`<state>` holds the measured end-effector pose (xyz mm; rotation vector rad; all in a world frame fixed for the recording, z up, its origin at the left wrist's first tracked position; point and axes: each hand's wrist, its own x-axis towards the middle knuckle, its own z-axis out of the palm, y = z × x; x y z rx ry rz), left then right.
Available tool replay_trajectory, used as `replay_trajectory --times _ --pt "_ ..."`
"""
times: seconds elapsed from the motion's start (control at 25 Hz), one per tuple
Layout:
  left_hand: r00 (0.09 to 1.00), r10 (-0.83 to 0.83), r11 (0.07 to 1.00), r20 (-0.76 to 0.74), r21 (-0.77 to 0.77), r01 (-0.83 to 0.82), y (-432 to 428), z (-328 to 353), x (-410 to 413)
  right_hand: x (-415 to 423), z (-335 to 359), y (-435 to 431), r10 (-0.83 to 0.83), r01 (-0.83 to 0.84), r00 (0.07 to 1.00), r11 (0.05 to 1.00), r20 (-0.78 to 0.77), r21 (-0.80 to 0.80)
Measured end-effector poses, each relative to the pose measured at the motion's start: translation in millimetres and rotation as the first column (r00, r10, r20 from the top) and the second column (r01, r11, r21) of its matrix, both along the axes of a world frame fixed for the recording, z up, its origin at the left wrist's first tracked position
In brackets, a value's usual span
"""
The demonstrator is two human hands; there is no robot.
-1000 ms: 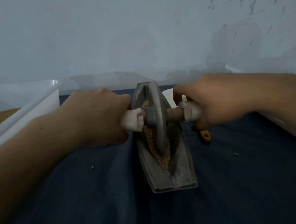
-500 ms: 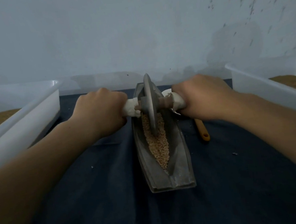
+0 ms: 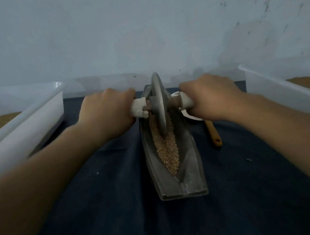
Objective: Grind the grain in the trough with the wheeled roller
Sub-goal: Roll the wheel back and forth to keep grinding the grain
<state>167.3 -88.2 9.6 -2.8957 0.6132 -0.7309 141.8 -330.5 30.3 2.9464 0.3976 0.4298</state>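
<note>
Grain (image 3: 166,151) lies in the trough (image 3: 192,171) mid-frame; I see left hand (image 3: 108,113) and right hand (image 3: 212,96) clenching the wheeled roller (image 3: 158,105)

wall (image 3: 100,35): pale blue-grey, dark flecks (image 3: 265,4) upper right | surface: dark blue cloth (image 3: 103,212), a few pale specks | left bin (image 3: 22,123): white plastic, brown fill | right bin (image 3: 276,85): white plastic, brown fill | light: dim, cool

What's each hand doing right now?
Left hand: gripping the wheeled roller by its left handle.
Right hand: gripping the roller's right handle.
</note>
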Motion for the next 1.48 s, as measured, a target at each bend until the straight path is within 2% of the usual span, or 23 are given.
replay_trajectory --times 0.04,0.08,0.2,0.32,0.4,0.48,0.56,0.6,0.68,0.72,0.8,0.92,1.04,1.12,1.16,1.2,1.24,1.32,1.36,1.4,1.48 --pt "0.997 0.016 1.000 0.072 -0.015 -0.015 -3 -5 1 2 -5 0 0.006 -0.005 0.994 1.000 0.110 -0.010" --pt "0.995 0.009 1.000 0.096 -0.027 -0.007 -3 -6 0 2 -6 -1 0.025 -0.025 0.990 1.000 0.136 -0.003" --pt "0.997 -0.080 0.997 -0.002 0.018 0.080 10 0 -16 -18 1 -11 0.096 -0.094 0.993 0.995 -0.065 0.028" --pt "0.959 -0.163 0.979 -0.231 0.079 0.186 21 26 -43 -49 20 -17 0.135 -0.123 0.940 0.991 -0.313 0.057" --pt "0.860 -0.172 0.976 -0.481 0.032 0.214 21 42 -49 -59 38 -14 0.137 -0.104 0.845 0.990 -0.516 0.093" --pt "0.784 -0.138 0.984 -0.605 0.005 0.176 17 50 -42 -54 46 -9 0.125 -0.093 0.792 0.992 -0.597 0.084" --pt "0.828 -0.081 0.992 -0.555 0.031 0.118 13 40 -27 -37 36 -4 0.076 -0.050 0.848 0.997 -0.525 0.063" --pt "0.878 -0.050 0.997 -0.476 0.031 0.074 10 32 -21 -27 27 -2 0.049 -0.029 0.902 0.998 -0.430 0.053" --pt "0.975 0.007 1.000 -0.224 -0.013 -0.010 7 16 -14 -13 10 1 0.002 -0.002 0.988 1.000 -0.154 0.005" --pt "0.994 0.019 0.999 -0.104 -0.026 -0.021 6 9 -14 -9 5 0 -0.004 0.003 0.999 1.000 -0.050 -0.009" --pt "1.000 0.003 1.000 0.007 -0.013 -0.003 8 4 -18 -11 2 -3 0.022 -0.022 1.000 1.000 -0.018 0.004" --pt "0.993 -0.070 0.996 -0.097 0.039 0.074 18 14 -34 -29 15 -11 0.066 -0.065 0.960 0.998 -0.271 0.011" --pt "0.903 -0.119 0.983 -0.413 0.081 0.166 27 39 -48 -50 38 -12 0.092 -0.055 0.787 0.995 -0.610 0.079" --pt "0.819 -0.112 0.984 -0.563 0.050 0.169 27 49 -46 -52 47 -11 0.114 -0.048 0.706 0.992 -0.699 0.114" --pt "0.823 -0.114 0.984 -0.557 0.051 0.171 26 47 -41 -49 45 -10 0.113 -0.054 0.715 0.993 -0.690 0.107" --pt "0.863 -0.118 0.984 -0.492 0.059 0.168 22 40 -35 -42 38 -8 0.093 -0.051 0.764 0.995 -0.638 0.084" --pt "0.925 -0.107 0.987 -0.364 0.070 0.142 17 30 -28 -34 28 -7 0.063 -0.036 0.840 0.998 -0.538 0.059" --pt "0.998 -0.045 0.999 -0.033 0.024 0.046 9 10 -15 -16 9 -5 -0.010 0.019 0.975 0.999 -0.224 0.039" --pt "0.998 -0.016 1.000 0.068 -0.026 0.018 7 2 -12 -9 3 -4 -0.036 0.039 0.997 0.999 -0.073 0.038" --pt "0.994 -0.004 0.997 0.109 -0.071 0.012 7 -3 -9 -4 1 -5 -0.049 0.048 0.998 0.998 0.027 0.038" --pt "0.996 -0.008 0.995 0.092 -0.100 0.017 12 -7 -9 -2 1 -9 -0.034 0.032 0.997 0.999 0.067 0.025"
